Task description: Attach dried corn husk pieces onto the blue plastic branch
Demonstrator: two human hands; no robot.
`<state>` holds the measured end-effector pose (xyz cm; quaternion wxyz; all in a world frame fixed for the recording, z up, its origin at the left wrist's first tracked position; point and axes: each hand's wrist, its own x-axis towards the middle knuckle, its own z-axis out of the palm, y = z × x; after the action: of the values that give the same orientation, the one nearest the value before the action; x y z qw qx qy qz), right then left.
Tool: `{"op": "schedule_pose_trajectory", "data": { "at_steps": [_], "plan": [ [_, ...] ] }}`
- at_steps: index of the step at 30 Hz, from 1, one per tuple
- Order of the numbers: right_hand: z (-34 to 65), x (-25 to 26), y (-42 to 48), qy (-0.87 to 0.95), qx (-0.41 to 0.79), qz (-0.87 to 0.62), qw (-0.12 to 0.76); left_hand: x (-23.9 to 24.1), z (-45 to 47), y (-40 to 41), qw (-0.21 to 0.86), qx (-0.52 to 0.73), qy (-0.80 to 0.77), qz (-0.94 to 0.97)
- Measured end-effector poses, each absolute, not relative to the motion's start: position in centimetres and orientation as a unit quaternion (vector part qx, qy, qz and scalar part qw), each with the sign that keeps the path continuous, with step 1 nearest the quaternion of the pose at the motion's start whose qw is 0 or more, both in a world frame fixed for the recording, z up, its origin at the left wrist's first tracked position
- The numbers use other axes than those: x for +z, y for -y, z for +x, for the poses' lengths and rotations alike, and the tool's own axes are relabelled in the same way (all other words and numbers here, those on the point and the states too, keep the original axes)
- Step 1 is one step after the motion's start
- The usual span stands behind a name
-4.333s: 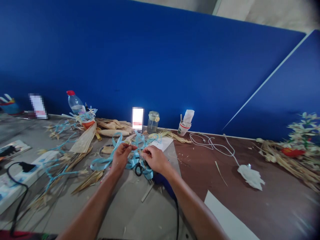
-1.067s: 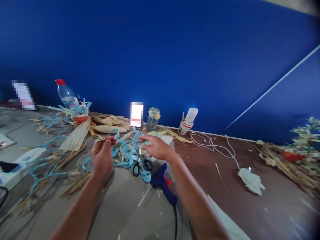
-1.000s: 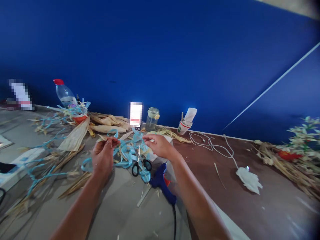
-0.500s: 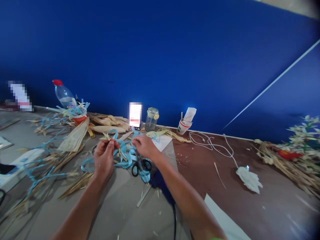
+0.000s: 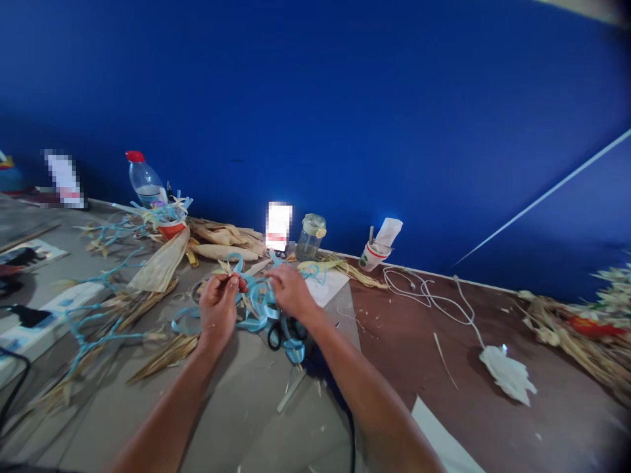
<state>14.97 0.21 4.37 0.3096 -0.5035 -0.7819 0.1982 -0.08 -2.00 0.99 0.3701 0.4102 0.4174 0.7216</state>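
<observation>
My left hand [image 5: 217,310] is closed in a pinch on a small dried husk piece [image 5: 227,267] with a light blue ribbon [image 5: 256,309] trailing from it. My right hand [image 5: 290,290] is closed over the tangle of the same blue ribbon, just right of the left hand. Black-handled scissors [image 5: 279,335] lie on the table under my right wrist. A blue glue gun [image 5: 320,368] lies mostly hidden beneath my right forearm.
Dried corn husks [image 5: 162,263] and blue-wrapped stems [image 5: 98,328] litter the left. A red-capped bottle [image 5: 142,185], glass jar [image 5: 311,236] and paper cup [image 5: 373,255] stand by the blue wall. A white cable [image 5: 434,299] and white leaf [image 5: 507,378] lie right, with a husk pile [image 5: 582,328].
My right hand has come down from the air onto the ribbon tangle and moved left toward the left hand. The left hand keeps its pinch on the husk piece. The view has shifted slightly.
</observation>
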Motion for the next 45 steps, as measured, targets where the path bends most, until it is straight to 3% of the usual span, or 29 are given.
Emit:
{"op": "schedule_pose_trajectory", "data": {
  "at_steps": [3, 11, 13, 17, 19, 22, 27, 30, 37, 41, 45],
  "plan": [
    [15.5, 4.4, -2.3, 0.726, 0.163, -0.583, 0.326, 0.9, 0.0, 2.0, 0.368, 0.72, -0.415, 0.417],
    [12.7, 3.7, -1.1, 0.834, 0.124, -0.528, 0.106, 1.0, 0.1, 2.2, 0.374, 0.718, -0.388, 0.44],
    [12.4, 4.3, -0.2, 0.842, 0.108, -0.518, 0.11, 1.0, 0.0, 2.2, 0.365, 0.712, -0.4, 0.447],
    [12.5, 5.9, 0.8, 0.818, 0.061, -0.53, 0.217, 1.2, -0.1, 2.3, 0.342, 0.708, -0.438, 0.436],
    [12.4, 6.1, 1.3, 0.834, 0.08, -0.513, 0.188, 1.3, -0.1, 2.3, 0.338, 0.708, -0.443, 0.433],
    [11.6, 4.9, 2.3, 0.857, 0.075, -0.505, 0.07, 1.1, -0.1, 2.1, 0.335, 0.714, -0.434, 0.436],
    [10.6, 2.3, 2.8, 0.851, 0.005, -0.521, 0.07, 0.5, -0.2, 1.6, 0.336, 0.731, -0.398, 0.441],
    [11.5, 2.8, 1.7, 0.82, 0.095, -0.548, 0.137, 0.5, -0.3, 1.7, 0.34, 0.732, -0.399, 0.436],
    [14.7, 4.3, -0.3, 0.565, 0.484, -0.541, 0.393, 0.4, -0.1, 1.9, 0.384, 0.727, -0.395, 0.41],
    [15.5, 4.2, 0.4, 0.413, 0.646, -0.489, 0.416, 0.9, 0.4, 2.0, 0.433, 0.693, -0.402, 0.413],
    [16.0, 4.3, 1.1, 0.4, 0.695, -0.45, 0.393, 1.5, 0.8, 2.2, 0.48, 0.631, -0.437, 0.424]
  ]
}}
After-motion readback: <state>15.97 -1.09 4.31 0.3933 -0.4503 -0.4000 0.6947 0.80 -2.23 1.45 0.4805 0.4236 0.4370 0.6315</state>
